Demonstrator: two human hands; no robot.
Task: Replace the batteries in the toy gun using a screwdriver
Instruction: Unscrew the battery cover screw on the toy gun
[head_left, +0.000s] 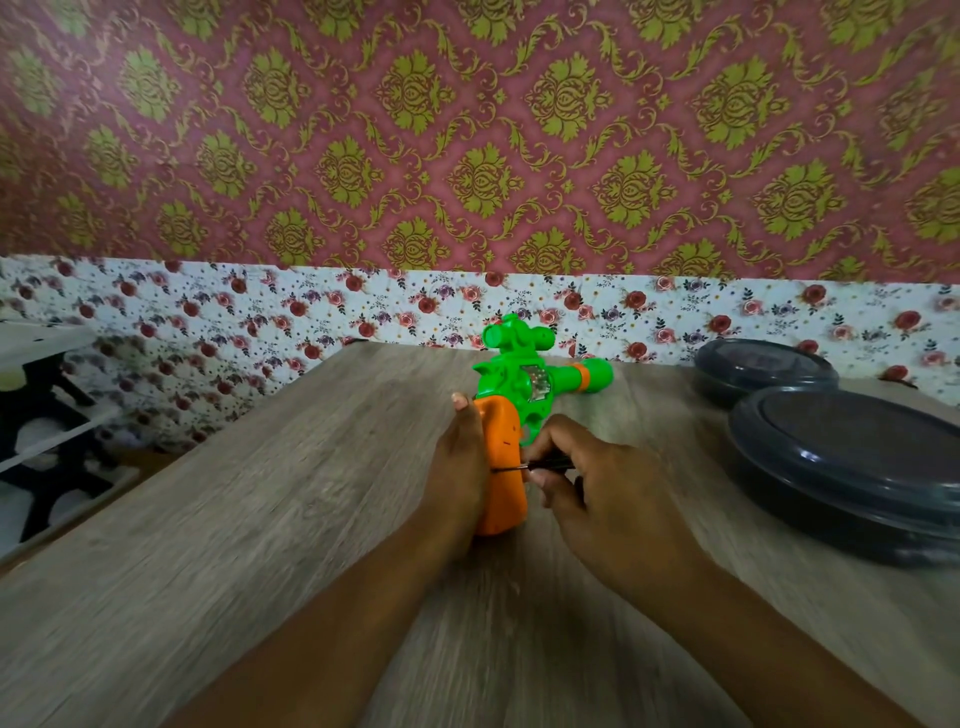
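Left hand (460, 467): lies against the left side of the toy gun's orange grip, fingers long and nearly straight, a fingertip showing at the top of the grip at its 11 o'clock; it steadies the grip rather than wrapping it, as far as the view shows.
Right hand (597, 493): fingers curled tight around the dark handle of the screwdriver, at 3 o'clock from the grip.
Screwdriver (524, 466): thin black shaft lying roughly level, pointing to 9 o'clock; its tip meets the right face of the orange grip about halfway down.
Toy gun (519, 384): near the middle of the table, grip toward the person at 6 o'clock, green body and scope at 12 o'clock, barrel with an orange band reaching out to 2 o'clock. A small clear window shows in the green body.
Table (260, 519): grey wood-grain top carrying the gun and both forearms.
Containers (852, 467): two dark round lidded tubs at 3 o'clock from the gun, well apart from it, one behind the other.
Wall (467, 156): maroon and gold patterned paper above, a floral strip below, at 12 o'clock.
Shelf (47, 415): white and black rack at 9 o'clock, beyond the table edge.
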